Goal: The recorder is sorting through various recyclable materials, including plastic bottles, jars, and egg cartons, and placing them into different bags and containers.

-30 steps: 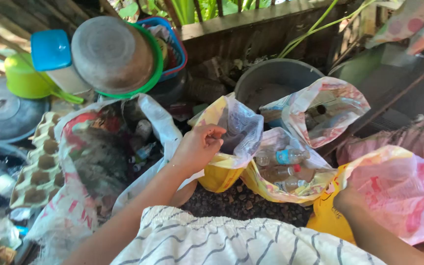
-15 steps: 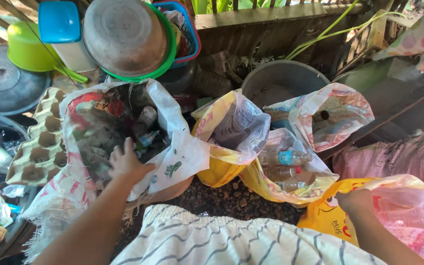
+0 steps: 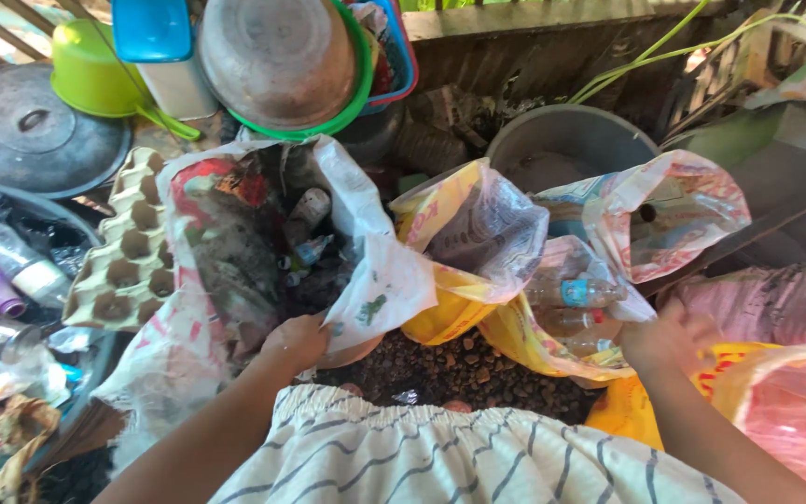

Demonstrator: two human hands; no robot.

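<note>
My left hand (image 3: 296,341) curls over the near rim of a big white woven sack (image 3: 370,280), open and full of dark rubbish and small containers. My right hand (image 3: 669,336) is blurred at the rim of a pink and yellow plastic bag (image 3: 776,401) at lower right; its grip is unclear. It sits just right of a yellow bag (image 3: 515,341) holding plastic bottles (image 3: 576,292). Between the sack and the bottle bag stands another yellow bag (image 3: 440,317) lined with clear plastic. My striped garment fills the bottom of the view.
A pink-and-white bag (image 3: 692,201) and a grey basin (image 3: 571,140) stand behind the bags. An egg tray (image 3: 128,261), a pot lid (image 3: 34,131), a metal bowl (image 3: 277,56) and a green cup (image 3: 95,70) crowd the left and top. Gravel (image 3: 459,369) lies in front.
My left hand left the middle yellow bag, crossed to the white sack and now grips its near rim. My right hand rose toward the bottle bag. The view shifted down and left.
</note>
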